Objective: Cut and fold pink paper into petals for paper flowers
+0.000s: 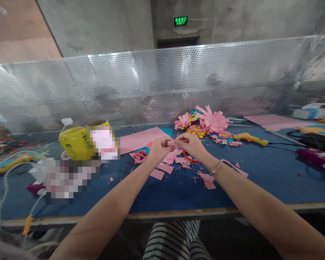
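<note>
Both my left hand [159, 147] and right hand [191, 143] are pinching a small pink paper strip [172, 143] at its ends over the blue surface [273, 173]; I'd guess it's feather-light, floppy, creases easily.

Hidden, cropped and blurred areas

Pink strip [171, 143] mostly covered by fingertips of left hand [159, 148] and right hand [191, 143]; grip detail too small to tell. Scissors [189, 157] largely hidden under right hand. Bottle [73, 141] label and items beside it pixelated. Blurred patches behind mesh screen [162, 79]. Both forearms cut off at bottom edge.
</note>
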{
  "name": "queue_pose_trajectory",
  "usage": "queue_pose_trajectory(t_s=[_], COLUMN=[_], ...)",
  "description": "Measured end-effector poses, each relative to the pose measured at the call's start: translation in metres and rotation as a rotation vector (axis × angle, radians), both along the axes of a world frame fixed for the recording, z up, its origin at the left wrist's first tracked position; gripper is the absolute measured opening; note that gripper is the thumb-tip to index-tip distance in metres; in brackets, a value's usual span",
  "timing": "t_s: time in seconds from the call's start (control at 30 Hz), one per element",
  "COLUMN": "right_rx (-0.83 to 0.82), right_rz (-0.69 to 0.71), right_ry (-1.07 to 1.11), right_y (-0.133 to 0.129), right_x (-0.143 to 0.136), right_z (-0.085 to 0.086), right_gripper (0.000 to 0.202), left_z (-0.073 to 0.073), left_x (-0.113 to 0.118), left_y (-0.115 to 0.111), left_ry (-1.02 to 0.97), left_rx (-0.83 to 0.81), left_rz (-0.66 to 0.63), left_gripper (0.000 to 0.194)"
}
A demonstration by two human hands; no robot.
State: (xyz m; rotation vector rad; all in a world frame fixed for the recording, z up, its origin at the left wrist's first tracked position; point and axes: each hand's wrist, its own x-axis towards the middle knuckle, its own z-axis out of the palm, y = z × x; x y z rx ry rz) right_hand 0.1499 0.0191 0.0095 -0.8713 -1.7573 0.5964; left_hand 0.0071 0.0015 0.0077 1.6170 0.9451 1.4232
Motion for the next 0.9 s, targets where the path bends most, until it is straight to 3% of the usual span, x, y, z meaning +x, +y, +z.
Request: queue_pose_trajectory(t_s=[0.33, 0.6, 0.9], right_rx=[-0.021, -0.171, -0.47], right_rz=[0.01, -0.038, 0.244], right_ry=[0.002, 0.215, 0.361], right_y=[0.009, 0.035, 0.017], right_x=[0.006, 0.032, 0.011], right_z=[0.002, -0.004, -0.004], right_gripper=[0.011, 0.011, 0.021], left_z=[-0.002, -0.001, -0.002], left_x=[-0.003, -0.014, -0.01], left_y=[0.006, 0.013, 0.01], left_ry=[-0.103, -0.3, -0.305], left_rx=[-0.083, -0.167, -0.213], left_rz=[0.006, 0.003, 0.022], left_gripper=[0.018, 0.023, 0.025])
